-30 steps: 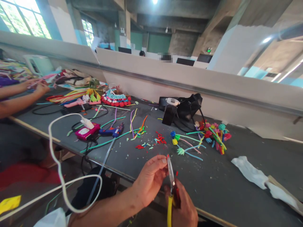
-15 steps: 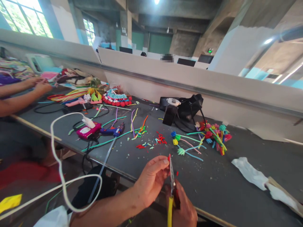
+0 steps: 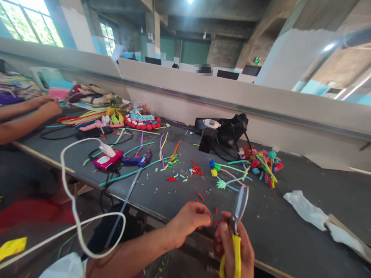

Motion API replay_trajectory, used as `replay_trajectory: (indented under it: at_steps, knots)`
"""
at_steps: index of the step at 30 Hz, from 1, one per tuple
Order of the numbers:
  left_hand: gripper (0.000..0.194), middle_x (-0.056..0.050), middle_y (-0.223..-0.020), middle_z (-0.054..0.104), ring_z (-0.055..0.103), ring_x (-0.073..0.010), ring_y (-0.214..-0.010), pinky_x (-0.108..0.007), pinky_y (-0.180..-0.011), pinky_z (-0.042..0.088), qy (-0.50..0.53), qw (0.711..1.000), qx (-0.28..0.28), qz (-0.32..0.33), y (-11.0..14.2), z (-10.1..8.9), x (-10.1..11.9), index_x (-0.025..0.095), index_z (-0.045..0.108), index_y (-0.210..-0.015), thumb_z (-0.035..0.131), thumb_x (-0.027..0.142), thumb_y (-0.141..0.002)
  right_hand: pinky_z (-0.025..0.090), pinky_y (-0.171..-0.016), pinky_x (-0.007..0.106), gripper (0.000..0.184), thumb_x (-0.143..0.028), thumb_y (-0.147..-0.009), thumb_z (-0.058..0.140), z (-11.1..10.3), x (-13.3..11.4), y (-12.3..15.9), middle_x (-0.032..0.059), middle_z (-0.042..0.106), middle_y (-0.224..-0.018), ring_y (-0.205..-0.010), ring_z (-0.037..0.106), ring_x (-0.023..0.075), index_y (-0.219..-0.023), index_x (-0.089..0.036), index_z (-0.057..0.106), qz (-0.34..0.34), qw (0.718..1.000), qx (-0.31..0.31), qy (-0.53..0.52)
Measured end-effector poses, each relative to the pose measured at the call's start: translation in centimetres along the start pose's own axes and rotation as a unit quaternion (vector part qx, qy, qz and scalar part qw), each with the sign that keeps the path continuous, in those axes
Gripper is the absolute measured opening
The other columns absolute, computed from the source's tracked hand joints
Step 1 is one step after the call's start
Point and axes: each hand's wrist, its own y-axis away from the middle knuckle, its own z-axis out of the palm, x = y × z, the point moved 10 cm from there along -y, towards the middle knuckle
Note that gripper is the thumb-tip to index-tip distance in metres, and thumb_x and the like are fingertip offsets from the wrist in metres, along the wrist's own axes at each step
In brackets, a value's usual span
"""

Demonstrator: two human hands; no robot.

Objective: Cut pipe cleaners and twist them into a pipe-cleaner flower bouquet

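Observation:
My right hand (image 3: 236, 251) grips yellow-handled scissors (image 3: 238, 227) at the bottom centre, blades pointing up and tilted right over the dark table (image 3: 290, 227). My left hand (image 3: 189, 222) is just left of it, fingers pinched on a small red piece that I can barely make out, touching the right hand's thumb side. Small red scraps (image 3: 200, 197) lie on the table just beyond my hands. Farther on lie pipe-cleaner flowers with coloured heads (image 3: 228, 175) and a denser bunch of them (image 3: 263, 164).
A blue glue gun (image 3: 137, 159), pink device (image 3: 107, 160) and white cable (image 3: 72, 204) lie left. A black bag (image 3: 232, 133) stands behind. White cloth (image 3: 304, 210) at right. Another person's arms (image 3: 26, 116) work at far left, by colourful craft items (image 3: 142, 119).
The scissors swung from upright between my hands to tilted right. My left hand dropped lower and closed into a pinch. A few more red scraps lie on the table.

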Motion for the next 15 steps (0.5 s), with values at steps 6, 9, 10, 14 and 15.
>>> replay_trajectory:
  at_steps: [6,9,10,14,15]
  knots:
    - [0.011,0.005,-0.055,0.048,0.038,-0.0111,-0.057,-0.026,-0.056,0.024,-0.097,0.995,-0.024,0.002,-0.3,0.6,-1.0,0.016,0.060,-0.060,0.065,0.026,-0.062,0.033,-0.033,0.018,0.058,-0.055,-0.071,0.074,0.6,1.4,0.1,-0.0061,0.055,-0.060,-0.036,0.041,0.0068,-0.114,-0.018,0.060,0.084,0.993,-0.028,-0.073]
    - [0.010,0.003,-0.059,0.051,0.042,-0.0126,-0.057,-0.026,-0.057,0.027,-0.192,0.978,-0.020,0.074,0.3,0.9,0.3,0.017,0.062,-0.066,0.063,0.027,-0.071,0.034,-0.033,0.017,0.055,-0.053,-0.071,0.074,0.4,1.1,0.1,-0.0062,0.054,-0.062,-0.036,0.041,0.0062,-0.111,-0.018,0.060,0.088,0.993,-0.026,-0.076]
    - [0.009,0.002,-0.062,0.054,0.046,-0.0136,-0.060,-0.027,-0.060,0.030,-0.243,0.961,-0.013,0.129,0.8,1.1,1.4,0.018,0.063,-0.069,0.062,0.025,-0.073,0.035,-0.034,0.017,0.054,-0.053,-0.072,0.074,0.3,1.0,0.0,-0.0065,0.054,-0.061,-0.036,0.042,0.0066,-0.111,-0.018,0.060,0.091,0.993,-0.024,-0.071]
    - [0.006,-0.005,-0.077,0.063,0.053,-0.0187,-0.074,-0.033,-0.079,0.031,-0.446,0.813,-0.008,0.374,4.0,3.6,5.1,0.020,0.066,-0.078,0.060,0.019,-0.081,0.037,-0.035,0.018,0.051,-0.052,-0.073,0.072,0.1,0.8,-0.1,-0.0083,0.051,-0.057,-0.037,0.042,0.0075,-0.110,-0.019,0.059,0.099,0.994,-0.023,-0.050]
    - [0.006,-0.007,-0.079,0.063,0.053,-0.0195,-0.074,-0.034,-0.081,0.030,-0.475,0.782,-0.016,0.405,4.5,4.1,5.2,0.020,0.066,-0.080,0.060,0.019,-0.082,0.037,-0.035,0.018,0.051,-0.052,-0.073,0.072,0.1,0.8,-0.1,-0.0088,0.050,-0.056,-0.037,0.042,0.0076,-0.111,-0.019,0.059,0.103,0.993,-0.022,-0.049]
